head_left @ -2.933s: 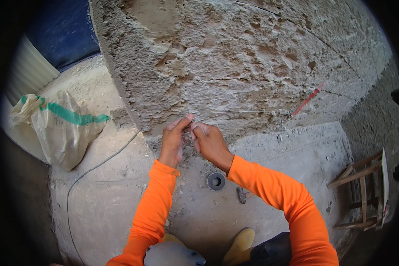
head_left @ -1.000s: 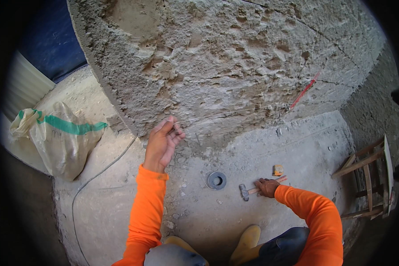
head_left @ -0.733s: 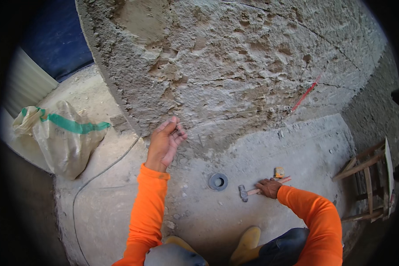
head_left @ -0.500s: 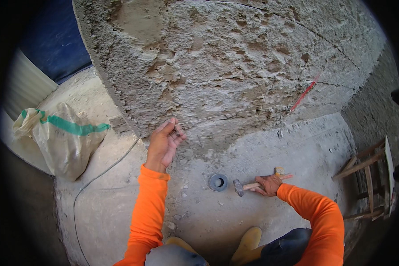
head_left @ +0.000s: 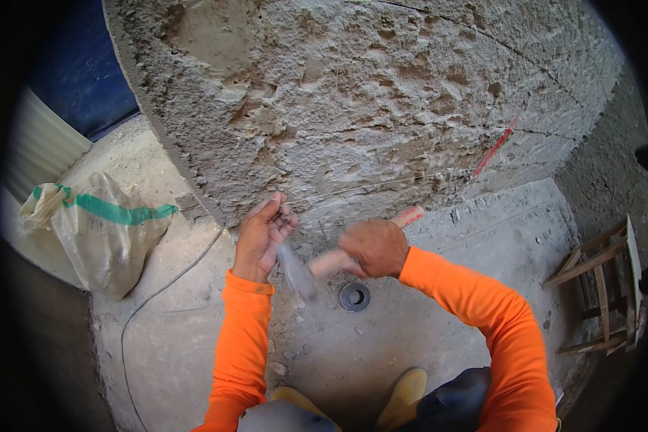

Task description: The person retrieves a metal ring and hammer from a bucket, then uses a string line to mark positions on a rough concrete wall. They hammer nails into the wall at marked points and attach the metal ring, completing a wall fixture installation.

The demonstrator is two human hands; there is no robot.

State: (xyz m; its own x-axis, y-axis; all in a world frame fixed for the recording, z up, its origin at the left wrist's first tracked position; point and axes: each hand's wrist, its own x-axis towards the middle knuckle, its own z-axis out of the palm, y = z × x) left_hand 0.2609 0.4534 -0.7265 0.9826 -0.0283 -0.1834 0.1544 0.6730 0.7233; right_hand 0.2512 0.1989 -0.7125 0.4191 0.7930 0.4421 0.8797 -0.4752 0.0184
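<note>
My left hand (head_left: 263, 234) is closed in a pinch against the foot of the rough wall (head_left: 381, 93). Its thumb and fingertips hold the end of a thin pale string (head_left: 367, 189). Whether a nail sits in the pinch too is hidden by the fingers. The string runs taut to the right along the wall, toward a red strip (head_left: 495, 149). Wrapped round the wooden handle of a club hammer is my right hand (head_left: 376, 248), smeared by motion. The hammer's grey head (head_left: 296, 272) is blurred close beside my left hand, with the red-marked handle end pointing up right.
A round grey ring-shaped spool (head_left: 354, 297) lies on the dusty concrete floor below the hammer. At left are a pale sack with a green stripe (head_left: 115, 230) and a grey cable (head_left: 165, 281). A wooden stool (head_left: 601, 288) stands at right. Rubble bits litter the wall's foot.
My right hand has lifted the hammer off the floor area and swung it up and left, toward my left hand. The left hand keeps its pinch at nearly the same place.
</note>
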